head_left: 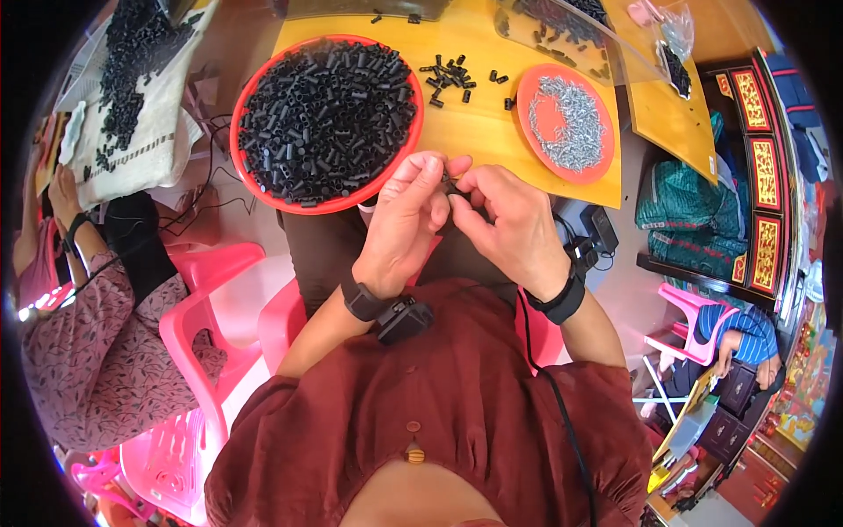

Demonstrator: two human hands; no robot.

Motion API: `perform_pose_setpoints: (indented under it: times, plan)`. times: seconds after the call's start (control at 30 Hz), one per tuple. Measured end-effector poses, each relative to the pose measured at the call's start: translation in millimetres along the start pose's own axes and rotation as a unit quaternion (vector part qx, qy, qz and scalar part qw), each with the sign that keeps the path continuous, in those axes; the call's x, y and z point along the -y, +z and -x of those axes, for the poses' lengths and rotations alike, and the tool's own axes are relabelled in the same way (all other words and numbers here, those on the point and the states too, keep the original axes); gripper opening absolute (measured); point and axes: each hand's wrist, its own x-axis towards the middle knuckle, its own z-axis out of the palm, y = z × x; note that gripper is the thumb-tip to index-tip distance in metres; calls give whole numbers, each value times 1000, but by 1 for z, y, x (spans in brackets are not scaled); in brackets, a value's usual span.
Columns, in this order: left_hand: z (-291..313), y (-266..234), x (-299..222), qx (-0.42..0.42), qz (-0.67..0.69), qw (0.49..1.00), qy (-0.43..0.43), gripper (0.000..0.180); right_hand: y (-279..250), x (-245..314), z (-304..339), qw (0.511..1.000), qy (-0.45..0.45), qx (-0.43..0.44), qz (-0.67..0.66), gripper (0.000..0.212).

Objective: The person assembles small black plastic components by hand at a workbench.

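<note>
Left hand point(406, 220) and right hand point(507, 221) both pinch 1 small black tube point(450, 186), fingertips closed on it; judged light, rigid, best held by its sides.

Landmark: yellow board point(474, 123), lying across the top middle of the view.
Plastic bag point(562, 26): clear, with dark pieces inside, on the board's far right corner.
Pink chair point(206, 307): below the board's left end, beside a person in a patterned sleeve point(97, 351).
White cloth point(132, 114): left of the board, well apart, strewn with black pieces.
Dark cabinet point(760, 167): right of the board, with gold-patterned red panels.
Green bundle point(676, 211): between the board and the cabinet, lower down.
Small pink chair point(689, 334): below the cabinet, far right of the board.
</note>
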Motion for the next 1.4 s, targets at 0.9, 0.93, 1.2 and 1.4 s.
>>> perform_pose_setpoints:
  times: [0.9,0.93,1.2,1.4]
  plan:
    - [-1,-5,7,0,-159,978,132,11,-5,8,2,987,-83,-33,133,17]
    - [-1,-5,7,-2,-159,978,133,11,-5,9,2,988,-79,-30,133,16]
    - [4,2,3,30,-138,984,106,20,-13,16,3,990,-65,-39,115,15]
    - [4,3,4,27,-146,983,106,18,-11,17,9,999,22,-35,14,17]
